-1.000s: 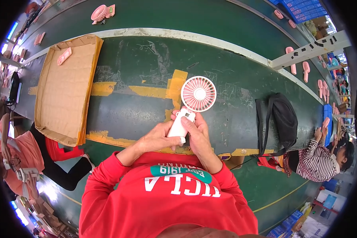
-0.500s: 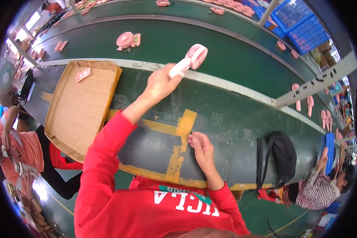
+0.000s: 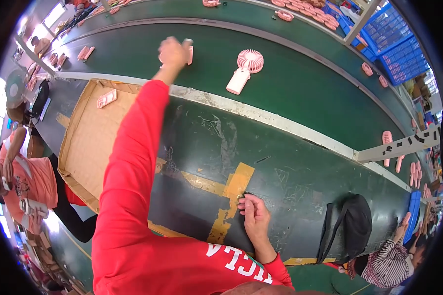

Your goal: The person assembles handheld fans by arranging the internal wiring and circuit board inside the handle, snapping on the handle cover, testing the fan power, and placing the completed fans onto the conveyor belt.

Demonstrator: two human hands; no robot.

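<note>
My left hand (image 3: 174, 53) reaches far out over the green conveyor belt (image 3: 290, 93), on top of a pink handheld fan (image 3: 190, 55) that it mostly covers. Blur hides whether its fingers are closed round that fan. To the right of it, another pink handheld fan (image 3: 239, 80) lies on the belt, its round head (image 3: 250, 61) pointing away from me. My right hand (image 3: 256, 219) rests low over the dark workbench (image 3: 290, 172) beside the yellow tape (image 3: 239, 179). Its fingers are closed in a pinch on a small dark piece (image 3: 241, 197), too small to name.
A shallow cardboard tray (image 3: 91, 132) with a pink part (image 3: 107, 99) stands at left. A black bag (image 3: 357, 223) lies on the bench at right. A metal post (image 3: 403, 146) rises by the belt. Blue crates (image 3: 398, 46) stand at far right. Co-workers sit on both sides.
My left hand has let go of the fan it held, which now lies on the belt, and moved left and away to the other fan. My right hand keeps its pinch.
</note>
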